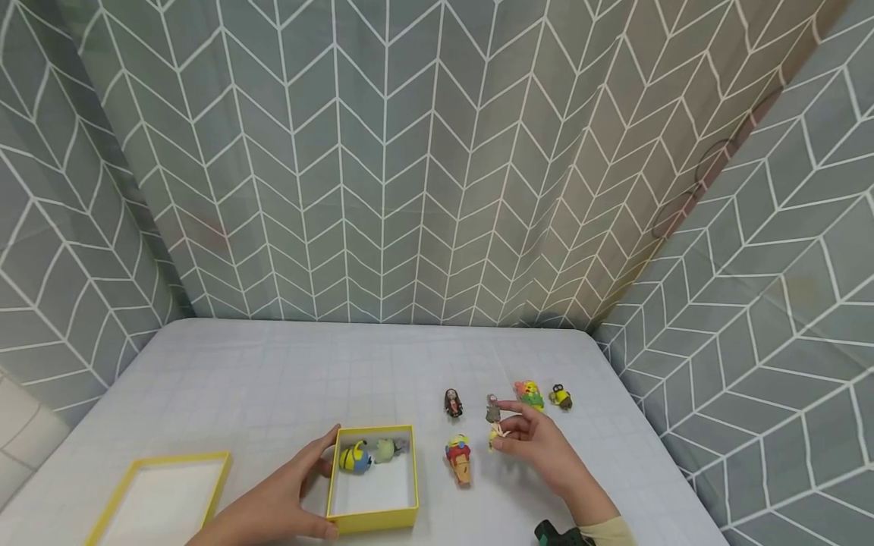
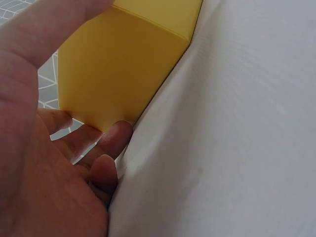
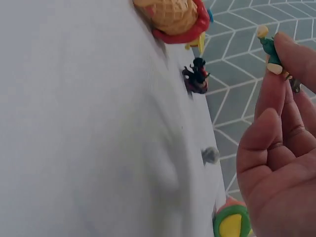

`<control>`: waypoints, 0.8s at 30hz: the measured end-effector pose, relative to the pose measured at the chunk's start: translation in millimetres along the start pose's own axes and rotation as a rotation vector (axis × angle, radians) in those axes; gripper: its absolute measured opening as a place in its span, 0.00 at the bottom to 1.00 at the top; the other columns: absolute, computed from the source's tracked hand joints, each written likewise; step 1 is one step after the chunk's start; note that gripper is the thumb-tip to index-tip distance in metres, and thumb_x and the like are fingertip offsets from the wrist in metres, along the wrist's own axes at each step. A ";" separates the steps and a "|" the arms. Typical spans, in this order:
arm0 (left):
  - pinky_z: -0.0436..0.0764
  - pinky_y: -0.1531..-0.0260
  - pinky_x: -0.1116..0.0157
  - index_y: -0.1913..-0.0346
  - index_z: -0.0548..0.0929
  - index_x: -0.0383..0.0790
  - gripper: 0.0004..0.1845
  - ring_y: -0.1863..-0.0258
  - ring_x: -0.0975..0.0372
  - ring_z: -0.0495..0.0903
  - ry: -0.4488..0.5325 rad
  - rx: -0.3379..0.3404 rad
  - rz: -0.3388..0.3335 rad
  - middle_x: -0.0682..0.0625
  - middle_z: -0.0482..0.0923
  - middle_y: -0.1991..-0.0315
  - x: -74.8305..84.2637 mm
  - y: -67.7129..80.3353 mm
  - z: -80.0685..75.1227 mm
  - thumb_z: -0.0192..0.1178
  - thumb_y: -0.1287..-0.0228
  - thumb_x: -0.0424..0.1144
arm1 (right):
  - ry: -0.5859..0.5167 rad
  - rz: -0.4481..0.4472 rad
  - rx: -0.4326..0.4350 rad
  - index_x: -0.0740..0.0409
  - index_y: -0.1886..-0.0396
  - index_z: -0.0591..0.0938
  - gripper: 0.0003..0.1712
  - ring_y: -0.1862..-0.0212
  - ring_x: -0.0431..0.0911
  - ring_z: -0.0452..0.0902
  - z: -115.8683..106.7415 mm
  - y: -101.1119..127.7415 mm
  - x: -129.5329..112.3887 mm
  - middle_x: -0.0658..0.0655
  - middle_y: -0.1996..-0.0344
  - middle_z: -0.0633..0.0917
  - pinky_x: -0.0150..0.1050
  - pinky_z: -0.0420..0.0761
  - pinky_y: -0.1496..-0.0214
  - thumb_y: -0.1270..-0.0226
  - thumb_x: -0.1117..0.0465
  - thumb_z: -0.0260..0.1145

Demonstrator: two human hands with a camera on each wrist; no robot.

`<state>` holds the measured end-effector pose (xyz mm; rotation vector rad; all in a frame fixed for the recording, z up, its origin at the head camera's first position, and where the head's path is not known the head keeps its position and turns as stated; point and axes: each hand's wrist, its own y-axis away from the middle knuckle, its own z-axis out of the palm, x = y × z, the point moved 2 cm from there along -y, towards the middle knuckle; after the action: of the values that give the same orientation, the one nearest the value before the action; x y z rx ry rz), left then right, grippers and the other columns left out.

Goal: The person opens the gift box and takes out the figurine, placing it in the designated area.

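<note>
Left hand [image 1: 280, 497] curled round the near-left corner of the open yellow box [image 1: 372, 519], thumb along the left wall and fingers under the front edge, steadying it near the front edge of the table [image 1: 273, 371]. Inside the box, toward its far wall, a yellow-and-blue figure [image 1: 355, 457] and a pale green one [image 1: 385, 449]. Right hand [image 1: 539, 444] raised just off the table, pinching a tiny figurine [image 3: 269, 49] between thumb and fingertips; in the head view mostly hidden by the fingers. Likely light, rigid and a little slick, with thin protruding bits that could snap, so best taken by the body rather than the ends. Just left of that hand, an ice-cream-cone figure [image 1: 460, 459]; farther back, a dark-haired doll [image 1: 454, 403], a small grey figure [image 1: 492, 408], a green-and-orange one [image 1: 529, 394] and a small yellow one [image 1: 561, 396]. Near the front-left corner, the box lid [image 1: 160, 493], lying open side up.
</note>
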<state>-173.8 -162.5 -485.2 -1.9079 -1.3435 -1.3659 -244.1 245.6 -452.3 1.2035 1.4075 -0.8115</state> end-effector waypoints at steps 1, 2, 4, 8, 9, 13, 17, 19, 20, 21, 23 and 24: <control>0.70 0.48 0.77 0.20 0.43 0.52 0.64 0.45 0.57 0.69 0.001 0.000 -0.001 0.49 0.62 0.36 0.0 0.2 0.0 0.78 0.51 0.49 | 0.002 0.001 0.003 0.61 0.32 0.71 0.40 0.57 0.51 0.78 -1.6 0.1 0.8 0.60 0.57 0.82 0.39 0.81 0.58 0.43 0.62 0.77; 0.69 0.48 0.77 0.20 0.43 0.52 0.64 0.45 0.57 0.69 0.002 0.001 0.000 0.49 0.62 0.36 -0.1 0.4 -0.1 0.78 0.51 0.49 | 0.005 0.003 0.004 0.61 0.32 0.71 0.40 0.56 0.51 0.79 -3.2 0.2 1.6 0.60 0.57 0.82 0.39 0.81 0.58 0.43 0.62 0.77; 0.69 0.47 0.77 0.20 0.43 0.52 0.64 0.46 0.58 0.69 -0.001 0.003 0.007 0.49 0.62 0.37 -0.2 0.7 -0.3 0.78 0.51 0.48 | 0.009 0.006 0.016 0.62 0.31 0.70 0.40 0.55 0.51 0.79 -6.5 0.6 3.5 0.60 0.58 0.82 0.40 0.80 0.57 0.43 0.63 0.77; 0.69 0.47 0.76 0.20 0.43 0.51 0.64 0.46 0.59 0.69 0.000 0.004 0.019 0.48 0.62 0.37 -0.5 0.7 -0.2 0.78 0.51 0.48 | 0.037 0.002 0.038 0.63 0.31 0.70 0.41 0.55 0.51 0.79 -14.6 1.4 7.3 0.60 0.58 0.82 0.40 0.80 0.58 0.43 0.64 0.76; 0.70 0.46 0.75 0.20 0.43 0.50 0.64 0.46 0.59 0.69 0.000 0.004 0.023 0.48 0.63 0.37 -0.6 0.8 -0.3 0.78 0.51 0.48 | 0.045 0.002 0.043 0.63 0.31 0.70 0.40 0.56 0.51 0.79 -16.5 1.4 8.2 0.60 0.58 0.82 0.40 0.80 0.59 0.43 0.64 0.76; 0.71 0.47 0.75 0.20 0.43 0.51 0.64 0.46 0.59 0.69 -0.007 0.006 0.016 0.48 0.63 0.37 -1.1 1.2 -0.7 0.78 0.51 0.48 | 0.082 0.011 0.052 0.63 0.31 0.72 0.39 0.60 0.50 0.78 -22.7 0.9 13.0 0.60 0.60 0.80 0.39 0.80 0.61 0.43 0.63 0.76; 0.71 0.47 0.75 0.20 0.43 0.51 0.64 0.47 0.59 0.69 -0.019 0.010 0.017 0.48 0.63 0.37 -1.2 1.6 -1.3 0.79 0.52 0.48 | 0.125 0.039 0.058 0.63 0.32 0.73 0.38 0.62 0.49 0.77 -26.4 1.3 17.3 0.58 0.62 0.81 0.38 0.79 0.64 0.42 0.62 0.76; 0.70 0.47 0.75 0.20 0.43 0.51 0.64 0.46 0.59 0.69 -0.014 0.008 0.015 0.48 0.62 0.36 -1.3 1.0 -1.2 0.79 0.52 0.48 | 0.155 0.058 0.053 0.63 0.32 0.73 0.38 0.63 0.48 0.77 -27.7 1.9 19.1 0.57 0.63 0.81 0.38 0.78 0.65 0.42 0.61 0.76; 0.70 0.47 0.76 0.20 0.43 0.52 0.64 0.46 0.58 0.69 -0.011 0.007 0.013 0.48 0.62 0.36 -1.3 0.7 -1.0 0.79 0.52 0.48 | 0.167 0.070 0.049 0.62 0.33 0.74 0.38 0.63 0.48 0.77 -28.0 2.2 19.8 0.57 0.63 0.81 0.38 0.78 0.66 0.42 0.61 0.76; 0.69 0.48 0.76 0.20 0.43 0.52 0.64 0.46 0.58 0.69 -0.011 0.006 0.011 0.48 0.62 0.36 -1.3 0.3 -0.9 0.79 0.52 0.48 | 0.179 0.079 0.043 0.62 0.33 0.74 0.37 0.63 0.48 0.77 -28.3 2.5 20.5 0.57 0.63 0.82 0.39 0.78 0.66 0.42 0.61 0.76; 0.69 0.48 0.77 0.20 0.43 0.52 0.64 0.46 0.58 0.69 -0.011 0.005 0.009 0.49 0.62 0.37 -1.3 -0.3 -0.9 0.79 0.52 0.49 | 0.205 0.096 0.031 0.61 0.33 0.75 0.37 0.63 0.48 0.77 -28.8 2.5 21.8 0.57 0.63 0.82 0.39 0.77 0.66 0.42 0.60 0.76; 0.69 0.48 0.77 0.20 0.43 0.52 0.64 0.46 0.58 0.69 -0.017 0.006 0.010 0.49 0.63 0.38 -1.4 -0.6 -0.9 0.79 0.52 0.49 | 0.218 0.104 0.028 0.61 0.34 0.75 0.36 0.63 0.48 0.77 -29.1 2.6 22.3 0.56 0.63 0.82 0.40 0.77 0.65 0.42 0.59 0.76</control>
<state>-174.8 -163.5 -486.3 -1.9241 -1.3423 -1.3426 -248.2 278.8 -467.6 1.4086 1.4981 -0.6448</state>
